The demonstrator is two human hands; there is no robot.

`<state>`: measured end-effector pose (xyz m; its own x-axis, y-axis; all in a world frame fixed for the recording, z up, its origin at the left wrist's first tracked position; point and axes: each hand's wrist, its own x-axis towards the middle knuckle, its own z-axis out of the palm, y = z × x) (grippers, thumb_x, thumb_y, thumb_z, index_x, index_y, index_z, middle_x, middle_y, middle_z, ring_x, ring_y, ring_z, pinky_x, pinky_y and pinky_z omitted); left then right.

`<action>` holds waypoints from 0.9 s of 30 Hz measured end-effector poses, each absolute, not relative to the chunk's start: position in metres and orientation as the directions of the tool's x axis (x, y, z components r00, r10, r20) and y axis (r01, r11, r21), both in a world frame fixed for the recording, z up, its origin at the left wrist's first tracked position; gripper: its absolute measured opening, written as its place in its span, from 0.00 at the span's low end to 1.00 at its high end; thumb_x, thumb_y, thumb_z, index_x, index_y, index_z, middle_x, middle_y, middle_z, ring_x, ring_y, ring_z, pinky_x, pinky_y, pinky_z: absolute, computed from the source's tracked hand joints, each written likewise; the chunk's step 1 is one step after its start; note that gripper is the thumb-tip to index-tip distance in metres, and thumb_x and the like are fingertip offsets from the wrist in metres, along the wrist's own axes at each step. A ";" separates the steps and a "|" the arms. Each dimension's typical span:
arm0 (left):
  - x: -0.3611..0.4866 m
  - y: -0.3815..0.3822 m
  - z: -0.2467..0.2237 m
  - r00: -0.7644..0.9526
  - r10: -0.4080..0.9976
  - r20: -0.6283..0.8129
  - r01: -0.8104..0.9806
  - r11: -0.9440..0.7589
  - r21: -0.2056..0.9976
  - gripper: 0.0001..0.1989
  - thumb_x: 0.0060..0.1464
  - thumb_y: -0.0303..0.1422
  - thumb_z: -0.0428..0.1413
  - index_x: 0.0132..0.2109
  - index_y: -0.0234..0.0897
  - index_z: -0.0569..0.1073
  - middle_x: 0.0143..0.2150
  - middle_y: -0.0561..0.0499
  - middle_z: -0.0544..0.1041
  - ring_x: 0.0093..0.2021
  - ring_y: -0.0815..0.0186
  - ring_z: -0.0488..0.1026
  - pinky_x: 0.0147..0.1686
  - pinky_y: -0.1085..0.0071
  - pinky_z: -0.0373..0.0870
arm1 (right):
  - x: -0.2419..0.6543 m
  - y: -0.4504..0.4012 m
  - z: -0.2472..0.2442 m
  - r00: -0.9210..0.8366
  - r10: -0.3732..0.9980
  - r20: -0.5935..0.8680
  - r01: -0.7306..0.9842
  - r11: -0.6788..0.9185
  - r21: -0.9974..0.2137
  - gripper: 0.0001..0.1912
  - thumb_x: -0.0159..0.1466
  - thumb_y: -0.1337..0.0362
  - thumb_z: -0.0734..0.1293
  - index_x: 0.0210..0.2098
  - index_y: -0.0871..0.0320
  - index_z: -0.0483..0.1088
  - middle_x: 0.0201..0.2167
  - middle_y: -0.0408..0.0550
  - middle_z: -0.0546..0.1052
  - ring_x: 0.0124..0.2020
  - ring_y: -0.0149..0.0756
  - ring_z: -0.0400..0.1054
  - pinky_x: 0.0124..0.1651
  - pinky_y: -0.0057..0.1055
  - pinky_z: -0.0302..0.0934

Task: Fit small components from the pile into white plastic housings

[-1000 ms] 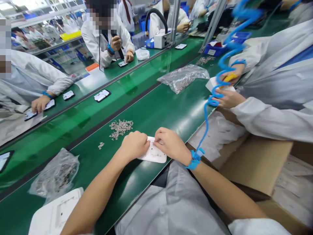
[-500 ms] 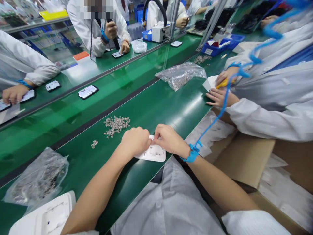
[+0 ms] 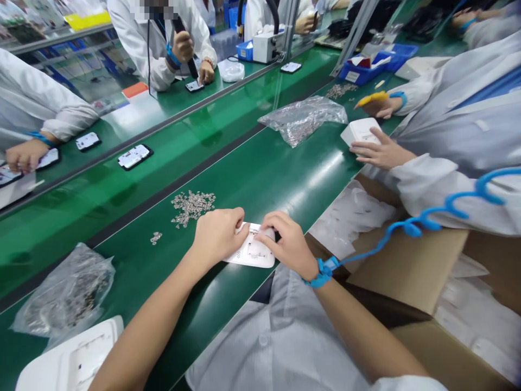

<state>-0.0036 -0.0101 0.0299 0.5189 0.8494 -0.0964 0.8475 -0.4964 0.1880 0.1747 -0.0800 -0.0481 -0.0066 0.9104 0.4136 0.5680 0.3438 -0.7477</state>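
A white plastic housing (image 3: 256, 259) with a recessed compartment lies flat at the front edge of the green work surface. My left hand (image 3: 220, 233) is closed round its left side, the thumb resting on top near the compartment; its other fingers are mostly hidden. Over the right side, my right hand (image 3: 290, 243) is open, thumb and fingers curved and apart, with a blue wrist strap (image 3: 321, 272) behind it. Whether its fingertips touch the housing I cannot tell. Small shiny metal pieces (image 3: 192, 207) lie in a pile just beyond my left hand, with a smaller cluster (image 3: 155, 238) beside it.
A bag of metal pieces (image 3: 67, 296) and a larger white housing (image 3: 67, 358) lie at left. Another clear bag (image 3: 305, 117) lies farther along. At right, a co-worker's hand (image 3: 382, 152) touches a white box-shaped part (image 3: 362, 132) above an open carton (image 3: 411, 271). A blue coiled cord (image 3: 411, 225) runs from my strap.
My right thumb and fingers have spread from a pinch, and my left hand has shifted slightly left. The co-worker's hand with the yellow tool has lifted off the white part. The coiled cord dropped lower.
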 end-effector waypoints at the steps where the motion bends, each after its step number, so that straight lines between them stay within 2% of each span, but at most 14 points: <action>1: -0.003 -0.010 0.029 0.536 0.840 -0.084 0.834 -0.512 0.205 0.11 0.59 0.40 0.51 0.31 0.41 0.67 0.28 0.52 0.75 0.30 0.63 0.71 0.27 0.67 0.48 | 0.174 -0.087 -0.050 0.008 0.888 0.460 0.577 0.371 -0.727 0.04 0.66 0.66 0.71 0.38 0.57 0.70 0.39 0.48 0.74 0.43 0.39 0.68 0.46 0.37 0.64; 3: -0.002 -0.010 0.027 0.561 0.821 -0.106 0.818 -0.530 0.224 0.11 0.57 0.40 0.53 0.30 0.41 0.66 0.29 0.53 0.74 0.31 0.63 0.70 0.27 0.68 0.49 | 0.171 -0.098 -0.053 0.001 0.854 0.520 0.605 0.413 -0.680 0.03 0.67 0.67 0.69 0.41 0.56 0.72 0.42 0.50 0.75 0.45 0.41 0.67 0.49 0.40 0.65; 7: 0.003 -0.010 0.024 0.566 0.806 -0.170 0.821 -0.534 0.204 0.11 0.58 0.37 0.50 0.28 0.41 0.64 0.27 0.52 0.71 0.31 0.62 0.68 0.27 0.68 0.47 | 0.166 -0.107 -0.059 -0.060 0.825 0.562 0.641 0.464 -0.611 0.10 0.69 0.70 0.66 0.48 0.55 0.73 0.46 0.52 0.74 0.48 0.43 0.67 0.51 0.44 0.66; 11: 0.003 -0.008 0.025 0.575 0.793 -0.204 0.813 -0.525 0.250 0.11 0.58 0.38 0.50 0.28 0.41 0.64 0.27 0.52 0.72 0.32 0.63 0.68 0.28 0.68 0.49 | 0.166 -0.107 -0.065 -0.052 0.810 0.584 0.644 0.474 -0.601 0.15 0.69 0.71 0.65 0.54 0.53 0.72 0.47 0.51 0.74 0.49 0.43 0.67 0.52 0.46 0.66; 14: 0.004 -0.008 0.025 0.567 0.791 -0.229 0.819 -0.510 0.264 0.11 0.57 0.39 0.52 0.28 0.41 0.65 0.28 0.53 0.73 0.32 0.63 0.68 0.29 0.68 0.50 | 0.167 -0.107 -0.067 -0.062 0.806 0.588 0.650 0.480 -0.589 0.16 0.69 0.72 0.64 0.55 0.53 0.72 0.47 0.51 0.74 0.48 0.43 0.67 0.51 0.46 0.66; 23: 0.013 -0.007 0.028 0.492 0.817 -0.300 0.870 -0.450 0.200 0.12 0.55 0.38 0.52 0.25 0.41 0.66 0.27 0.52 0.73 0.31 0.62 0.69 0.27 0.67 0.49 | 0.171 -0.106 -0.066 -0.135 0.815 0.563 0.676 0.492 -0.548 0.19 0.69 0.71 0.64 0.58 0.52 0.71 0.49 0.52 0.74 0.49 0.44 0.66 0.52 0.46 0.67; 27: 0.014 -0.007 0.028 0.485 0.820 -0.303 0.874 -0.447 0.189 0.11 0.54 0.38 0.52 0.25 0.41 0.67 0.27 0.52 0.74 0.31 0.62 0.70 0.27 0.67 0.48 | 0.173 -0.106 -0.064 -0.184 0.824 0.535 0.713 0.487 -0.505 0.17 0.70 0.71 0.63 0.57 0.56 0.72 0.48 0.55 0.74 0.50 0.46 0.66 0.50 0.46 0.68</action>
<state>0.0141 -0.0067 0.0277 0.4851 0.8202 -0.3031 0.8743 -0.4473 0.1885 0.1734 -0.1060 -0.0639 -0.1842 0.8244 0.5352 0.7130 0.4869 -0.5046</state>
